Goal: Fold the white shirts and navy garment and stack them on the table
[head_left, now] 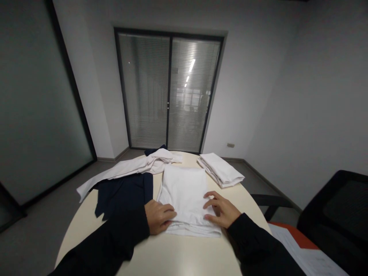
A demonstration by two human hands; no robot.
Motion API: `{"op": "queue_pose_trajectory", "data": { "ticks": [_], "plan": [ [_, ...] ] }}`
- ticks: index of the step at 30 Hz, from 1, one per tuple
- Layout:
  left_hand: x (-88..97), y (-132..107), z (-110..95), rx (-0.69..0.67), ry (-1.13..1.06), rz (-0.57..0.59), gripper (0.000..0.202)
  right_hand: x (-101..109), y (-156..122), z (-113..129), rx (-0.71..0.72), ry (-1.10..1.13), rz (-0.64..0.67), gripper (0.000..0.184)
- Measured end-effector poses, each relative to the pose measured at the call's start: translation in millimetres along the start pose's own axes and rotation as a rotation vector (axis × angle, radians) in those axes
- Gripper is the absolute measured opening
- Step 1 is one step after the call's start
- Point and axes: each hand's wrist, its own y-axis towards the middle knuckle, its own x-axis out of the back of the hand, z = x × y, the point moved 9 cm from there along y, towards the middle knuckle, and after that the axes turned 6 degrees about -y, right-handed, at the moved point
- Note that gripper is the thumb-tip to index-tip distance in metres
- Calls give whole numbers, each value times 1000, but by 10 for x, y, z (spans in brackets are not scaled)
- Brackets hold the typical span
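Observation:
A white garment (185, 191) lies partly folded on the round cream table (172, 257) in front of me. My left hand (158, 217) rests on its near left edge with the fingers curled over the cloth. On the near right edge lies my right hand (221, 209), fingers spread and pressing flat on the fabric. Both arms wear dark sleeves.
A folded white stack (220, 169) sits at the table's far right. A dark navy garment (123, 193) and a loose white one (135, 166) lie at the far left. A black chair (336, 214) stands right, with papers (301, 249) below it. A blinded glass door (169, 92) faces me.

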Motion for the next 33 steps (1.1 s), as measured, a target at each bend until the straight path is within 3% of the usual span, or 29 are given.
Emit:
{"op": "queue_pose_trajectory", "data": {
  "ticks": [7, 14, 25, 33],
  "plan": [
    [-206, -17, 21, 52, 87, 52, 9, -94, 31, 80, 57, -149, 43, 50],
    [-319, 127, 200, 149, 170, 67, 16, -138, 108, 132, 136, -144, -26, 34],
    [-208, 40, 142, 192, 154, 49, 12, -123, 80, 518, 315, -237, -105, 26],
    [-31, 24, 11, 153, 133, -29, 6, -151, 59, 580, 340, -237, -54, 22]
  ]
}}
